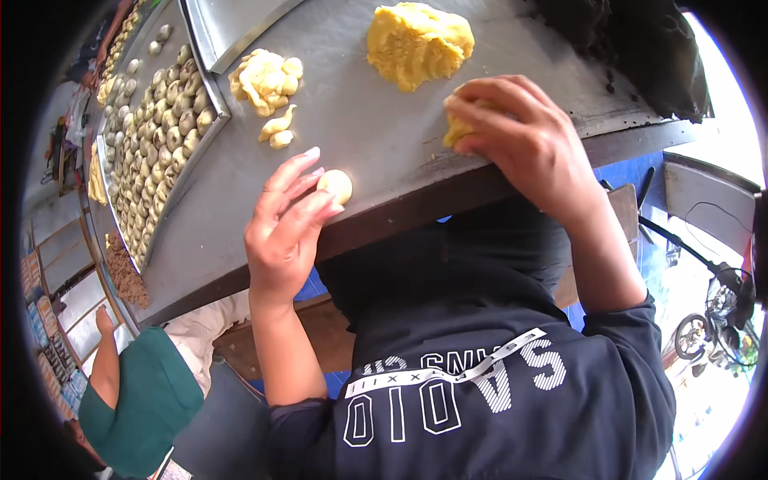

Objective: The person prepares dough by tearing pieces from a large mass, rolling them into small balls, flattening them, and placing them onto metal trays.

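Note:
My left hand (280,228) is over the near edge of the metal table, its thumb and finger touching a small, round, pale piece of dough (336,186). Its other fingers are stretched out. To the right, my right hand (532,132) curls round a lump of yellow dough (458,130) at the table's edge; the fingers hide part of it. Beyond it sits a large, rough yellow dough mound (420,46). A pile of pale dough pieces (266,80) and some small loose bits (278,130) lie farther off than my left hand.
On the left, a metal tray (186,156) holds many small round dough balls. Another tray (240,36) lies at the back. Black plastic (632,56) covers the far right corner. Brown crumbs (126,272) lie on the left; a person in green (148,400) is nearby.

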Available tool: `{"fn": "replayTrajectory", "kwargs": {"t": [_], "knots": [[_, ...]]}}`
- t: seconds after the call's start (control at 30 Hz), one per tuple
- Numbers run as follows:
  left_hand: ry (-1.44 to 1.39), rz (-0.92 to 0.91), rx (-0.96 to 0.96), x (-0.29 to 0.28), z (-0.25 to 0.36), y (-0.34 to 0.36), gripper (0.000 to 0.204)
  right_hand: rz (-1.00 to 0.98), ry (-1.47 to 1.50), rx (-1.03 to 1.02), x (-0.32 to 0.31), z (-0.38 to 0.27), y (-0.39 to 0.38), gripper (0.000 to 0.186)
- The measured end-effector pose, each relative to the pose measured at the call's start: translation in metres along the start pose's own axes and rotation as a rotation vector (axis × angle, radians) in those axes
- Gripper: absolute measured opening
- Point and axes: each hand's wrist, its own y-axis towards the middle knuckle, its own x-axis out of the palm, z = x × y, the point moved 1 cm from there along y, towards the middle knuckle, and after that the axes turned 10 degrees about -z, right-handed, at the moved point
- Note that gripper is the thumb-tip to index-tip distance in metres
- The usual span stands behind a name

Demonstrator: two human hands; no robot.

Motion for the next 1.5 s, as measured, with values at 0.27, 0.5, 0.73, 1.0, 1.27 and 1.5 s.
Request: {"fn": "replayTrajectory", "kwargs": {"t": [0.27,0.5,0.73,1.0,1.27,1.5], "knots": [[0.039,-0.287,-0.242,-0.02,0.005,0.037,0.015,-0.014,-0.171,-0.226,0.011,-0.007,0.031,0.029],[0.482,0.33,-0.057,0.029,0.027,0.005,0.012,0.082,-0.162,-0.232,0.01,-0.015,0.023,0.02],[0.301,0.089,-0.32,0.018,0.03,0.02,0.016,0.011,-0.228,-0.184,0.023,-0.008,0.044,0.013],[0.835,-0.227,-0.265,0.003,0.026,0.07,0.02,-0.077,0.085,-0.163,0.005,-0.012,0.03,0.015],[-0.287,-0.056,-0.317,-0.031,-0.007,0.011,0.051,0.076,0.088,-0.143,0.02,-0.006,0.021,0.022],[0.316,0.393,-0.473,-0.037,-0.012,0.059,0.026,0.104,0.049,-0.142,0.019,-0.007,0.022,0.02]]}}
